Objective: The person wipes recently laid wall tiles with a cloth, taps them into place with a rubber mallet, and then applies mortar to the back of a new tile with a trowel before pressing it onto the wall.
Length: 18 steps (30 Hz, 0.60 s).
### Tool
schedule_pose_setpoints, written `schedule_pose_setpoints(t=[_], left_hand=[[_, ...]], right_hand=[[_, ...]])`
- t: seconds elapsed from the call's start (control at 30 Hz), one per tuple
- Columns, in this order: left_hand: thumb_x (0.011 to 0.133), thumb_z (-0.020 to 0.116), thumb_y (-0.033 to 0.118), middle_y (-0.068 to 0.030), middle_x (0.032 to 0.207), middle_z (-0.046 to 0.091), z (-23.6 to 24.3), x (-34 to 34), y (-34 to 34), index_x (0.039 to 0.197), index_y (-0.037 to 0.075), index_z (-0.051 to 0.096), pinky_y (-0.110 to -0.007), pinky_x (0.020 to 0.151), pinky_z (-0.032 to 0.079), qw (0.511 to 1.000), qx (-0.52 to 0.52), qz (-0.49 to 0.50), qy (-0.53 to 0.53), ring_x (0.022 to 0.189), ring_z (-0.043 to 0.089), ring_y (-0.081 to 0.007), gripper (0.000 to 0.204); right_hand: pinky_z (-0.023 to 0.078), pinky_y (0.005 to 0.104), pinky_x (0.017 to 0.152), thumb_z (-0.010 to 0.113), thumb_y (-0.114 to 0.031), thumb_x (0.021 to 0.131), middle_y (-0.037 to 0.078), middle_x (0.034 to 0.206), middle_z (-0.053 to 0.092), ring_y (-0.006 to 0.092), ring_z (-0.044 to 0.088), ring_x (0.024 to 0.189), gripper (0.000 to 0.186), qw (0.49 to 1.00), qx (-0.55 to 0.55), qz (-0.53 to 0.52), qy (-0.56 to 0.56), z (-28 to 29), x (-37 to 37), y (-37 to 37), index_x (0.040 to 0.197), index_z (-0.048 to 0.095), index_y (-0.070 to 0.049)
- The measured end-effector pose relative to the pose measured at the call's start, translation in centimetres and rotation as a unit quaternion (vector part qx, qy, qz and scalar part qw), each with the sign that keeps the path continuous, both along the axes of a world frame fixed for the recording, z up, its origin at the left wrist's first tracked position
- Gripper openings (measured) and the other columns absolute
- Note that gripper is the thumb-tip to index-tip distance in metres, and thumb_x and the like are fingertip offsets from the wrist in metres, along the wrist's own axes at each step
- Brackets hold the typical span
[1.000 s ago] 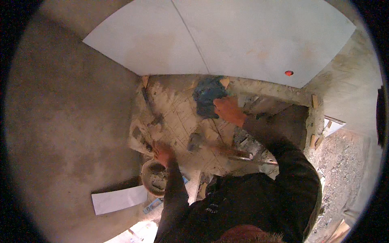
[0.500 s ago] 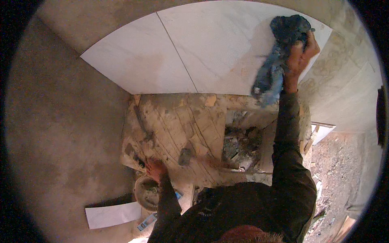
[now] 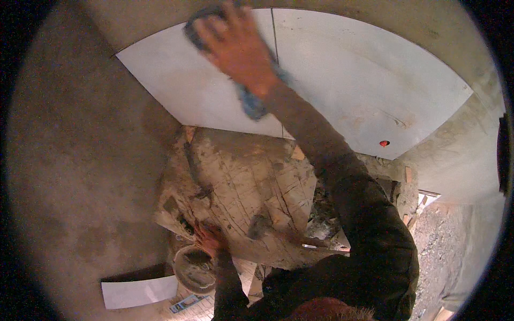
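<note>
My right hand (image 3: 238,51) presses a dark blue cloth (image 3: 251,104) against the left white wall tile (image 3: 171,72). Its fingers are spread over the bunched top of the cloth, and a loose end hangs below the wrist. A thin dark joint separates this tile from the right white tile (image 3: 369,75), which has a small hole with red in it near its lower edge. Lower down, my left hand (image 3: 210,238) rests at the left edge of the dusty worktop (image 3: 241,160), beside a round bucket (image 3: 195,270). Its fingers look stretched out, with nothing visible in them.
A hammer (image 3: 259,227) lies on the worktop. Right of it is a rubble-filled opening (image 3: 324,214), partly hidden by my right arm. A white tile piece (image 3: 139,292) leans at the lower left wall. Rubbly ground (image 3: 444,251) stretches along the right.
My right hand has swept the cloth leftward from the right tile onto the left one. The red hole is now uncovered. My left hand stays at the worktop edge.
</note>
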<state>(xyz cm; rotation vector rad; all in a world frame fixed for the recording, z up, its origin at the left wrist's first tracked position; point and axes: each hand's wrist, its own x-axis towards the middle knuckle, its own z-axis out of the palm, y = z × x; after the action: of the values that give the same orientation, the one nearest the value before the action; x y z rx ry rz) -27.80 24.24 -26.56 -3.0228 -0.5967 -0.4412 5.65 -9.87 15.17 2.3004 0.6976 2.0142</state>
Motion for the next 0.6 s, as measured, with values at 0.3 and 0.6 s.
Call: schedule_pose_setpoints(t=[0.3,0.6], left_hand=[[0.102,0.048,0.034,-0.0114,0.156,0.042,2.5,0.7,-2.1,0.145,0.007,0.044,-0.057,0.110,0.030,0.995,-0.077,-0.029,-0.056,0.141,0.041,-0.0361,0.051],[0.100,0.048,0.035,-0.0157,0.156,0.041,2.7,0.3,-2.6,0.147,0.006,0.042,-0.058,0.112,0.028,0.998,-0.055,-0.021,-0.014,0.142,0.039,-0.0396,0.056]], right_hand=[[0.030,0.0570,0.117,0.057,-0.024,0.089,0.005,0.119,0.061,0.0307,0.050,0.131,0.027,0.986,-0.168,0.004,-0.021,-0.3,4.1,4.4,0.114,0.065,-0.018],[0.027,0.0668,0.114,0.065,-0.008,0.086,0.014,0.125,0.053,0.0372,0.045,0.134,0.041,0.993,-0.025,-0.088,-0.080,2.9,-6.8,-12.1,0.127,0.061,-0.008]])
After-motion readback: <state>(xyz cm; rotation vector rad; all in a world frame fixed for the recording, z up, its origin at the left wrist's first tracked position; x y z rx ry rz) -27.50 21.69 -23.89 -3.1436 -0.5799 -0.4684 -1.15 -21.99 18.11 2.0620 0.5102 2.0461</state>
